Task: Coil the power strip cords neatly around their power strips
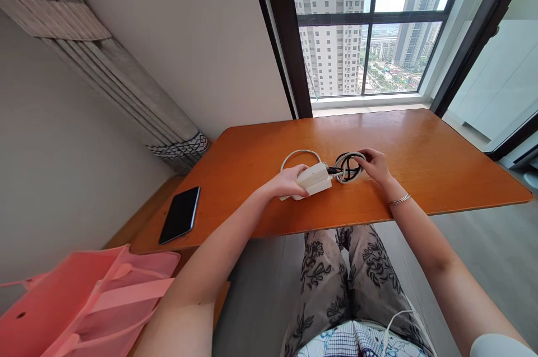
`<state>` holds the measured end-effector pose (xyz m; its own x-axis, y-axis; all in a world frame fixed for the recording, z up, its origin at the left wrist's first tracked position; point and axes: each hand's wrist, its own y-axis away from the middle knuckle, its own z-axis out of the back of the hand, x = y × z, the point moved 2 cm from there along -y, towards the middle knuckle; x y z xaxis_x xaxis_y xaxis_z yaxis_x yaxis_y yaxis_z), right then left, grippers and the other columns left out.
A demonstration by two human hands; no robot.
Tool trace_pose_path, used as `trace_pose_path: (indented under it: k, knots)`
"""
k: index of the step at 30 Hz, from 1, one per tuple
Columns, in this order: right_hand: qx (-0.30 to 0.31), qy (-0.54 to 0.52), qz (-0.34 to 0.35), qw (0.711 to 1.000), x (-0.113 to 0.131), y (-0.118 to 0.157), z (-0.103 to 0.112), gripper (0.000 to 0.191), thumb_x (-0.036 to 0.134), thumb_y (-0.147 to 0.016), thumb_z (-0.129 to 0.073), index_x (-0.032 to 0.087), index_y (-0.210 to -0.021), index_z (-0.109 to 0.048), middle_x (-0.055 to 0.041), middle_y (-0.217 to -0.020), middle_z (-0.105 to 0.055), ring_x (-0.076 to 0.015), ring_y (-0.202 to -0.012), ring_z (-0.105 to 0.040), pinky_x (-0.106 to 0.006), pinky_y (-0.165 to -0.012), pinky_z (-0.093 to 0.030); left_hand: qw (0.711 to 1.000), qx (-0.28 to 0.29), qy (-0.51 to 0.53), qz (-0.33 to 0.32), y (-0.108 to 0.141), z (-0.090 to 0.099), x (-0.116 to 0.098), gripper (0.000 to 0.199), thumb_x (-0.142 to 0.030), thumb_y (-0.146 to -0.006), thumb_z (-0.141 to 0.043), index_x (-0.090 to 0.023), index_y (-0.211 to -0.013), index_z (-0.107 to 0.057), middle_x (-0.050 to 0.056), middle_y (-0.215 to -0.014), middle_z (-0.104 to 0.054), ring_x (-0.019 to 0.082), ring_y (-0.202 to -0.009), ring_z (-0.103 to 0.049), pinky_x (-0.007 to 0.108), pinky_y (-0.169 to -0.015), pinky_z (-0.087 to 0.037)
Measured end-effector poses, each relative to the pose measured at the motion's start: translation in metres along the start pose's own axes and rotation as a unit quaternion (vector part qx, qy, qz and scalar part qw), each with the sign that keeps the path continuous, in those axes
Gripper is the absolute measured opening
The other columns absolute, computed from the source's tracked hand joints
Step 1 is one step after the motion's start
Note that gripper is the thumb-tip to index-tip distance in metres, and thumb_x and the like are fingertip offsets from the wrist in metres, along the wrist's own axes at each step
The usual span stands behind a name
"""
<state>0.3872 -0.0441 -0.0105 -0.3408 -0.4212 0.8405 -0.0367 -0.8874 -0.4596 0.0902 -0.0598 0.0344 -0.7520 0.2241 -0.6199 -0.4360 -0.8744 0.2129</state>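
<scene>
Two white box-shaped pieces (315, 179), like adapters or a power strip, lie side by side over the wooden table. My left hand (291, 181) is wrapped round their left end. To their right is a coil of black and white cables (348, 167), bundled in loops. The fingers of my right hand (373, 164) pinch the right side of this coil. A white cable loop (300, 151) arches behind the white pieces, above my left hand.
The wooden table (252, 147) stretches below a window. A black tablet or phone (180, 215) lies at its left edge. Beside that edge is a pink bag (84, 290). A grey curtain (126, 82) hangs at the left. Patterned trousers show below the table's front edge.
</scene>
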Motion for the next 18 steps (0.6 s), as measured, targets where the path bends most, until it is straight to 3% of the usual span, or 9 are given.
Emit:
trace_pose_path:
  k: [5,8,13,16,18]
  knots:
    - [0.053,-0.119,-0.048,0.99,-0.001,-0.002,-0.001,0.038,0.054,-0.074,-0.072,0.019,-0.08,-0.061,0.0002,-0.068,-0.064,-0.0132,-0.062,-0.057,-0.028,-0.06,-0.05,0.998,-0.041,-0.038,0.008,-0.002,0.003,0.0,0.073,-0.035,-0.051,-0.077,-0.024,-0.12,-0.057,0.003,-0.111,-0.07,0.029,-0.104,-0.066,0.034,-0.086,-0.052]
    - [0.042,-0.18,-0.071,0.98,-0.001,-0.002,-0.003,0.033,0.049,-0.075,-0.073,0.02,-0.082,-0.06,0.0026,-0.064,-0.06,-0.0128,-0.061,-0.055,-0.028,-0.062,-0.05,0.997,-0.057,-0.05,0.02,-0.002,0.004,-0.002,0.076,-0.037,-0.053,-0.075,-0.025,-0.126,-0.056,0.002,-0.11,-0.07,0.029,-0.098,-0.068,0.033,-0.078,-0.053]
    - [0.005,-0.148,-0.066,0.987,-0.009,-0.008,-0.006,0.039,0.05,-0.069,-0.077,0.021,-0.092,-0.065,-0.0025,-0.091,-0.067,-0.0182,-0.085,-0.062,-0.034,-0.079,-0.054,0.994,-0.103,-0.023,0.012,-0.004,0.003,-0.003,0.072,-0.037,-0.054,-0.076,-0.025,-0.122,-0.057,0.003,-0.111,-0.07,0.028,-0.102,-0.066,0.035,-0.084,-0.053]
    - [-0.027,-0.119,-0.099,0.988,-0.018,-0.011,-0.007,0.05,0.055,-0.065,-0.079,0.02,-0.098,-0.063,-0.0067,-0.105,-0.067,-0.021,-0.095,-0.063,-0.036,-0.084,-0.054,0.989,-0.146,0.003,0.01,-0.005,0.003,-0.004,0.071,-0.036,-0.052,-0.079,-0.024,-0.12,-0.059,0.003,-0.11,-0.07,0.029,-0.102,-0.065,0.039,-0.088,-0.053]
    - [-0.012,-0.122,-0.13,0.984,-0.023,-0.01,-0.01,0.055,0.057,-0.067,-0.077,0.02,-0.105,-0.061,-0.0077,-0.107,-0.066,-0.0206,-0.095,-0.063,-0.035,-0.083,-0.054,0.985,-0.172,0.03,0.01,-0.006,0.002,-0.004,0.072,-0.036,-0.051,-0.08,-0.023,-0.119,-0.06,0.004,-0.11,-0.069,0.03,-0.103,-0.065,0.04,-0.088,-0.053]
